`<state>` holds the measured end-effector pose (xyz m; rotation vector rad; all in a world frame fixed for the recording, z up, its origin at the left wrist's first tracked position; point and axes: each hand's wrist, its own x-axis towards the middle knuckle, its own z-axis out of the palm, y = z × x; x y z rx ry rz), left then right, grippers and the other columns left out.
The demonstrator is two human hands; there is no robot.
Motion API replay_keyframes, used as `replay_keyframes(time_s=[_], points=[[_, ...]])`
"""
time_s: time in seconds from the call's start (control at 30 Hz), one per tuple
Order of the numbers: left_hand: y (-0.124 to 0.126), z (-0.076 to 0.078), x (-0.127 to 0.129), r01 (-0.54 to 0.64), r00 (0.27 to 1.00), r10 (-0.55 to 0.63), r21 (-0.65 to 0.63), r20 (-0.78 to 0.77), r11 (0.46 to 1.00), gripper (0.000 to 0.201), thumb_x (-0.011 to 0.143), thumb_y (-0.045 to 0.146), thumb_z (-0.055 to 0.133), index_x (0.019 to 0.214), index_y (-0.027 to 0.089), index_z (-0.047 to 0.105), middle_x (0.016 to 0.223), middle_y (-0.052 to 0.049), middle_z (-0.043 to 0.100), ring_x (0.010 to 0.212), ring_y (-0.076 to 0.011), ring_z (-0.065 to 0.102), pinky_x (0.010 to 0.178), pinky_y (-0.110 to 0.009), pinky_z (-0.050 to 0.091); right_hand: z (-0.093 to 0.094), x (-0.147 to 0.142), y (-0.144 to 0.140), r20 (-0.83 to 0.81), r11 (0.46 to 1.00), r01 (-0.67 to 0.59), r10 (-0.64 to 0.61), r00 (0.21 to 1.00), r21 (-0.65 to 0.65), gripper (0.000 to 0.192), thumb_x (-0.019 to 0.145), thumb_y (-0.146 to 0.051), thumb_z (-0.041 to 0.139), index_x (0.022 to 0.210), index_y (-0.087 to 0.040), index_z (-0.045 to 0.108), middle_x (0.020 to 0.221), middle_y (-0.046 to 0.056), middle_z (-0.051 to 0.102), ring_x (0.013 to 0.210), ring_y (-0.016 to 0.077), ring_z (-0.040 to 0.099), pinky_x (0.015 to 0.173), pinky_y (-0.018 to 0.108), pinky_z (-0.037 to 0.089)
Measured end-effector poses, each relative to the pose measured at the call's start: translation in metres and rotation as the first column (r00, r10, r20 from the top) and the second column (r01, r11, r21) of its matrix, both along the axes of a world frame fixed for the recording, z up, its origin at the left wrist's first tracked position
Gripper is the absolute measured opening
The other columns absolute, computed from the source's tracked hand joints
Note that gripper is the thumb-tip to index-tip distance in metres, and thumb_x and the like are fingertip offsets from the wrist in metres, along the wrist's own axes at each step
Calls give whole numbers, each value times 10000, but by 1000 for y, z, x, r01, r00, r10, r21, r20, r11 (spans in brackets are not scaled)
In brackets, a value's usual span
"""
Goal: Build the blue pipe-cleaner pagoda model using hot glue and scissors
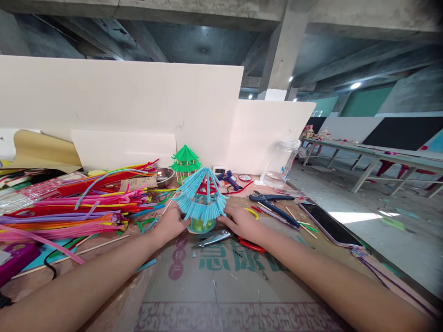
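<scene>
A small pavilion model (pixel 202 196) with a light-blue pipe-cleaner roof, red frame and green base stands on the cardboard-covered table (pixel 221 286). My left hand (pixel 170 223) grips its left lower edge and my right hand (pixel 242 222) grips its right lower edge. A second, green-roofed pavilion (pixel 185 162) stands behind it near the white board. Scissors with red handles (pixel 224 239) lie just in front of the blue model, under my right hand.
A big pile of coloured pipe cleaners (pixel 79 203) fills the left. A metal bowl (pixel 164 175), a blue glue gun (pixel 227 179), blue pliers (pixel 270 199), a clear jar (pixel 281 163) and a phone (pixel 330 225) lie around. White boards (pixel 138 101) wall the back. The table edge runs along the right.
</scene>
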<state>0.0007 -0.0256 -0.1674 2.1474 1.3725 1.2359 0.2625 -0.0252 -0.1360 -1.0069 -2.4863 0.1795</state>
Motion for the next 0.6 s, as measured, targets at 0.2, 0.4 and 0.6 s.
replay_keyframes(time_s=[0.2, 0.4, 0.6], points=[[-3, 7, 1, 6, 1000, -5, 32, -22, 999, 206, 770, 332, 530, 862, 197, 654, 1026, -103, 699, 1106, -305, 583, 1062, -460, 408, -3, 0, 5, -18, 1000, 10, -10, 1000, 2, 228, 967, -241, 465, 940, -171, 680, 933, 96, 704, 887, 208, 634, 791, 308, 459], [4, 9, 2, 36, 999, -39, 103, 34, 994, 293, 868, 320, 435, 1046, 170, 613, 1203, -128, 648, 1197, -272, 547, 1114, -460, 362, -3, 0, 2, -76, 999, 5, -8, 997, -43, 256, 957, -286, 485, 1048, -177, 698, 1059, 108, 720, 1001, 222, 645, 877, 328, 462], [6, 0, -2, 39, 998, -44, 102, 48, 994, 264, 838, 268, 482, 1063, 169, 578, 1180, -130, 646, 1189, -261, 555, 1094, -448, 393, -4, -14, 3, -178, 983, 79, -109, 978, -167, 223, 915, -295, 534, 944, -155, 704, 899, 62, 753, 777, 187, 684, 676, 270, 497]])
